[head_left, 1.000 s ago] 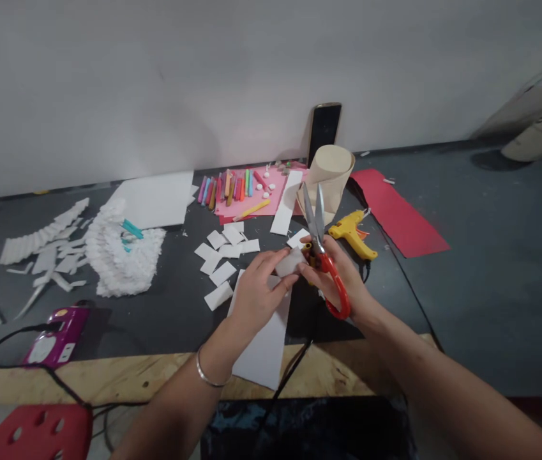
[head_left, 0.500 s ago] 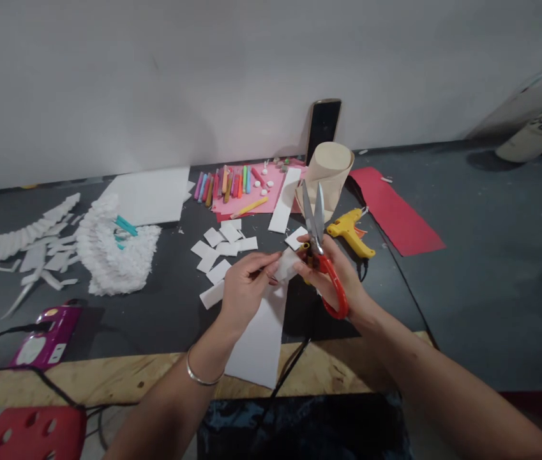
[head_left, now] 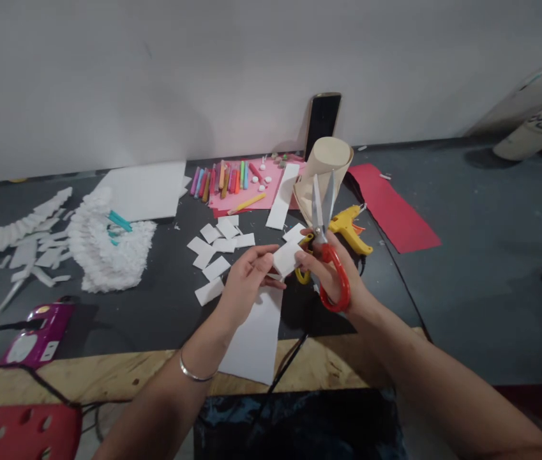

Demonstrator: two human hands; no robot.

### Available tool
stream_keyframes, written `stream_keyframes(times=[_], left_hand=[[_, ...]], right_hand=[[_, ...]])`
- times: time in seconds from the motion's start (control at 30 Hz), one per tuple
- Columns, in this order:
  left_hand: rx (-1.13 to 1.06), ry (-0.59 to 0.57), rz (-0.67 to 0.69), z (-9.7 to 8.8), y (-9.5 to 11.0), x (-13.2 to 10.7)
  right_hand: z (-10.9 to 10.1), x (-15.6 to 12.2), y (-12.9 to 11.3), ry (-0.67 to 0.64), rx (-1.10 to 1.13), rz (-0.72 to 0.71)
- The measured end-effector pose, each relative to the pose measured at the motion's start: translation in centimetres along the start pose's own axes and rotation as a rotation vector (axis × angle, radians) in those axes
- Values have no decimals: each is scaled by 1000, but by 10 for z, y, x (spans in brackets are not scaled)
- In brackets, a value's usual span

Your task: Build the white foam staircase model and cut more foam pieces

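Between my two hands is a small white foam-like piece (head_left: pixel 286 257). My left hand (head_left: pixel 248 281) pinches its left edge between thumb and fingers. The thumb of my right hand (head_left: pixel 335 271) touches its right edge, and that same hand carries red-handled scissors (head_left: pixel 340 275), blades parted and pointing away from me. A yellow-handled tool (head_left: pixel 303 276) shows beneath my right fingers, partly hidden. Below the hands lies a large white sheet (head_left: pixel 254 342). Several cut white rectangles (head_left: pixel 213 267) are scattered left of my left hand.
A yellow glue gun (head_left: pixel 350 230) and red sheet (head_left: pixel 398 211) lie to the right. Behind stand a beige paper roll (head_left: pixel 325 169) and a phone (head_left: pixel 323 118). Coloured sticks (head_left: pixel 223 179) rest on pink paper. At left are a fluffy white piece (head_left: pixel 117 262) and a purple power strip (head_left: pixel 38 335).
The white piece now lies flatter and shows more of its face. My left fingers have spread and shifted beneath it. The scissors have tilted to the right, and the view has shifted slightly.
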State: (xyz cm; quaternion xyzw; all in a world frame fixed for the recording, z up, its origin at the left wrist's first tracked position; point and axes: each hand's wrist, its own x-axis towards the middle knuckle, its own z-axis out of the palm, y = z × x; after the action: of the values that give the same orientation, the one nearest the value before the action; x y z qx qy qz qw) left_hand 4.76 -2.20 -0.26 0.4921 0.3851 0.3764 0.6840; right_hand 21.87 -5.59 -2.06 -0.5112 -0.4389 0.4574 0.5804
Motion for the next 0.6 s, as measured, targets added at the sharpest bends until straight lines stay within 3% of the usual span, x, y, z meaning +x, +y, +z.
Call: stream_keyframes(times=[0.1,0.17,0.37,0.6], left_hand=[[14,-115,-93,2,-1,0],[66,-110,-100,2,-3,-1],[203,-29,54,0,-2,-3],[323,-52,137,-5,-1,-6]], right_hand=[[1,0,0,23,58,27],[2,0,0,20,51,30],[4,-3,-5,-12,-22,-52],[2,-3,-10,-31,-25,-66]])
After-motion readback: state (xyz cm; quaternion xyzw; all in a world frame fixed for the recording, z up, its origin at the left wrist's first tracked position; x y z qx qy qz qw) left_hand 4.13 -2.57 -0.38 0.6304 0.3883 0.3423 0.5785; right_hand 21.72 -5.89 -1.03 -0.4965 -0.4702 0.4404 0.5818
